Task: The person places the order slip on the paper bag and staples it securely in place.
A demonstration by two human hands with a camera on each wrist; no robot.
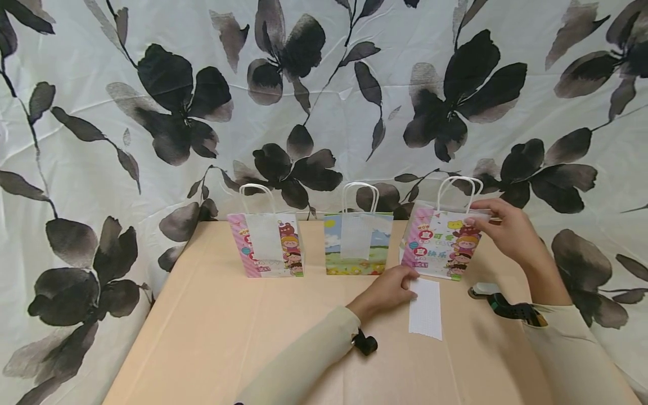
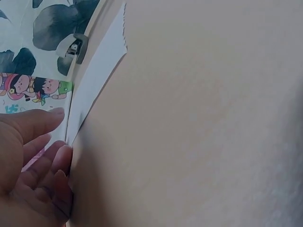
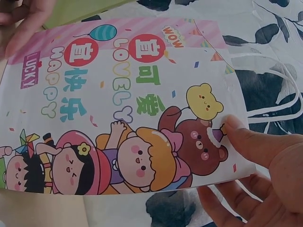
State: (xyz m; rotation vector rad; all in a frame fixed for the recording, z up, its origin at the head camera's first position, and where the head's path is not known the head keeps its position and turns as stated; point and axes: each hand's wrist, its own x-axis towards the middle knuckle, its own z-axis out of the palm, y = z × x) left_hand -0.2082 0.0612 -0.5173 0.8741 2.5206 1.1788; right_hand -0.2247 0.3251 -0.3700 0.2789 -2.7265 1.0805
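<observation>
A gift bag (image 1: 439,242) with a pink striped edge, cartoon children and white handles stands tilted at the right. My right hand (image 1: 506,228) pinches its upper side edge, thumb (image 3: 258,146) on the printed front and fingers behind. By the bag's lower left corner is my left hand (image 1: 387,289), its fingertips at the bottom edge. In the left wrist view, the left thumb (image 2: 42,124) is apart from the loosely bent fingers. A white paper strip (image 1: 425,309) with a jagged end lies just in front of the bag, beside the left hand.
A matching pink bag (image 1: 291,270) stands at the left and a meadow-print bag (image 1: 331,259) in the middle. Each has a white sheet down its front. Behind the tan table (image 1: 228,349) hangs a floral cloth (image 1: 324,124).
</observation>
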